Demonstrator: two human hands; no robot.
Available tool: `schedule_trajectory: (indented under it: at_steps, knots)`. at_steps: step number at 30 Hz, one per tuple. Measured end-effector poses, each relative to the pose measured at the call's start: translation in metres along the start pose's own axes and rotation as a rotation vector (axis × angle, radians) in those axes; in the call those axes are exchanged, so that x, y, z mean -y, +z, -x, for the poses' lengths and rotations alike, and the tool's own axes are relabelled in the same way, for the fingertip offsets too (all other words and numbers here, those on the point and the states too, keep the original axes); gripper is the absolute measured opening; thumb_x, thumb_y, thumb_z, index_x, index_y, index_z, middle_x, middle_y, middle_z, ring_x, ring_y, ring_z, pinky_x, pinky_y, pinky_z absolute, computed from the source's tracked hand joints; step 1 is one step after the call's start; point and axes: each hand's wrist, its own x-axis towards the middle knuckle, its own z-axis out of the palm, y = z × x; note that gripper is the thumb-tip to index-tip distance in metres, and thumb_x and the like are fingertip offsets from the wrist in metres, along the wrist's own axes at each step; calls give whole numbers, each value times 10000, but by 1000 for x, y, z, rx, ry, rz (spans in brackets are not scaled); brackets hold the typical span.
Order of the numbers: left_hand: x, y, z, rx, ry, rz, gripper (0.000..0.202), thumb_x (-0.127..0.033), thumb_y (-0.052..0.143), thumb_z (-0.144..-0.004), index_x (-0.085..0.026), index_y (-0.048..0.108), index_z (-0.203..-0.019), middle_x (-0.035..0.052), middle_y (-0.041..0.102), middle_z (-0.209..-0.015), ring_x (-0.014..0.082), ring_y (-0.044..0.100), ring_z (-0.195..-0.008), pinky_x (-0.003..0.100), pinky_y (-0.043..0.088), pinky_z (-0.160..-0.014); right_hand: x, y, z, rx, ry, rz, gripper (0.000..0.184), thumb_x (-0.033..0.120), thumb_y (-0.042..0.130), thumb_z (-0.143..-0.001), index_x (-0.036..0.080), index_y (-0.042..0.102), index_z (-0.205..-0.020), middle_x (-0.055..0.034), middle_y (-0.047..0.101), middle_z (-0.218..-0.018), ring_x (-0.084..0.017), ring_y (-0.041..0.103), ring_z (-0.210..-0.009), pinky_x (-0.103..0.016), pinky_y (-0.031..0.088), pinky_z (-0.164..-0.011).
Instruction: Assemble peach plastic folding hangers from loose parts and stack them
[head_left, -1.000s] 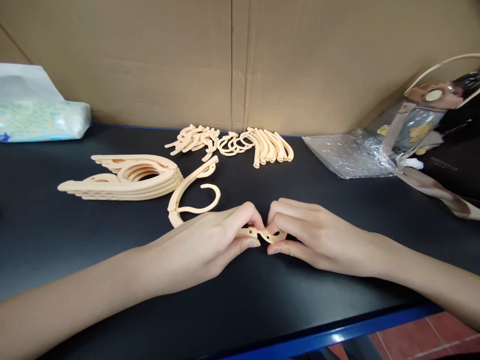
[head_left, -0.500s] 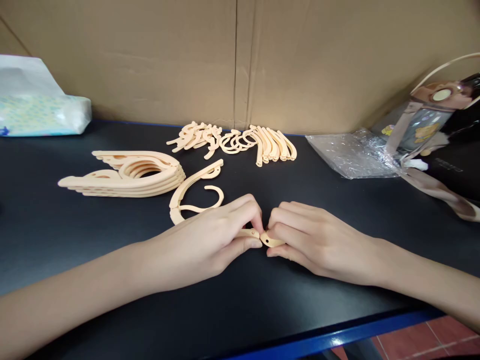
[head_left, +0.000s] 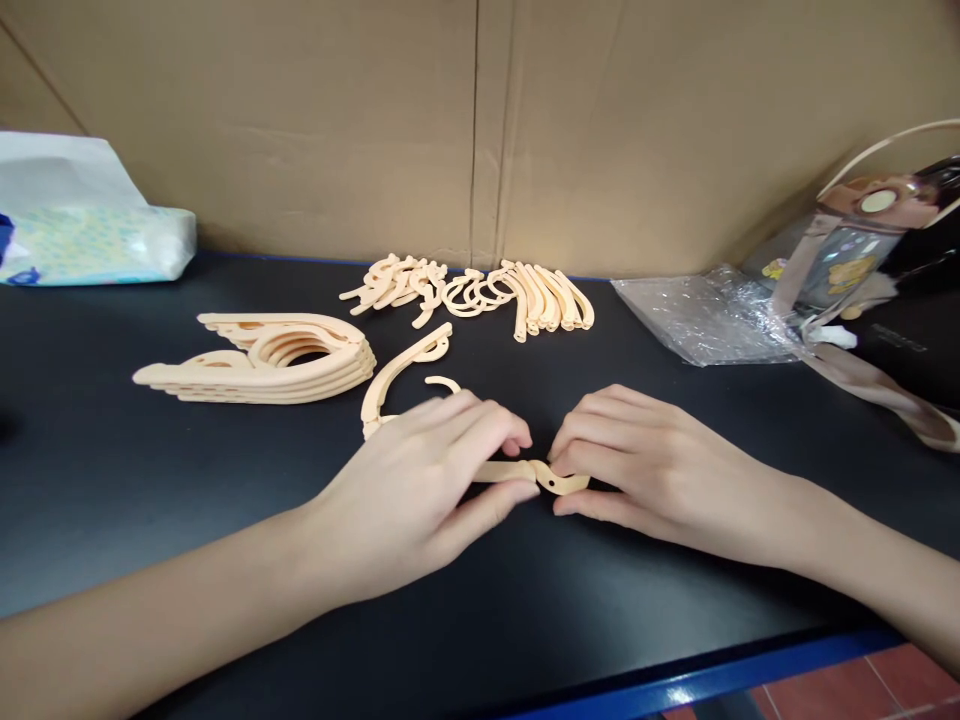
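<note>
My left hand [head_left: 457, 470] is closed on a cream plastic hanger arm [head_left: 504, 471], pinched between thumb and bent forefinger. A small curved hanger piece [head_left: 564, 484] with a dark hole is between the fingers and thumb of my right hand [head_left: 622, 455]. The ends of the two parts meet between my hands. Behind my left hand, another cream hanger arm [head_left: 390, 372] and a hook [head_left: 444, 382] show in part. My hand hides whether these join the arm I hold.
A stack of folded cream hangers [head_left: 322, 380] lies to the left. Loose short pieces [head_left: 397, 280], hooks [head_left: 472, 292] and curved arms [head_left: 551, 298] lie along the back. A tissue pack [head_left: 105, 243], clear plastic bag [head_left: 690, 315] and bottle [head_left: 847, 260] stand around the edges.
The small curved piece now meets the arm's end, and more of it shows. My left fingertips have lifted slightly off the joint. The view has shifted a little.
</note>
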Motion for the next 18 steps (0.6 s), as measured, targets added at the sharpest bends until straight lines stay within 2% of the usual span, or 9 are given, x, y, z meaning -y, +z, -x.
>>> schedule_trajectory:
  at_steps: [4,6,8,12,15,18]
  knots:
    - [9,-6,-4,-182,-126,-149,151,-283,459,-973,-211,550,-1071,42,654,-1101,238,551,-1103,402,392,-961,-4,-8,3,59,16,-33,164,247,544,-980,141,660,-931,-64,660,-945,-199,572,-938,-354,417,-875]
    - [15,-5,-6,-205,-192,-179,215,-300,510,-941,-206,554,-1129,68,622,-1234,275,489,-1238,464,351,-1045,-5,-12,4,65,3,-32,168,194,508,-990,152,671,-985,-74,658,-1065,-198,557,-1026,-353,412,-927]
    - [21,-2,-7,-179,-244,-149,315,-343,565,-905,-206,554,-1189,85,573,-1328,297,438,-1312,500,335,-1085,-4,-15,5,71,-10,-19,206,115,489,-976,172,684,-1007,-77,629,-1176,-198,534,-1091,-351,410,-953]
    - [28,4,-6,-128,-314,-6,408,-408,608,-877,-216,550,-1233,80,560,-1336,276,491,-1270,471,395,-1073,-2,-17,4,100,-4,-17,329,-33,493,-883,196,690,-1011,-66,582,-1260,-197,511,-1113,-341,416,-945]
    - [30,4,-5,-112,-344,43,389,-408,585,-890,-213,549,-1224,81,579,-1284,267,533,-1214,459,442,-1026,-2,-16,3,99,2,-24,363,-68,481,-850,195,682,-1001,-56,585,-1263,-188,516,-1076,-321,424,-910]
    - [30,4,-5,-117,-329,35,330,-381,550,-915,-205,554,-1193,85,566,-1284,255,519,-1221,457,435,-1036,-1,-13,2,76,-2,-11,356,-65,477,-850,194,675,-994,-53,601,-1238,-177,526,-988,-311,436,-855]
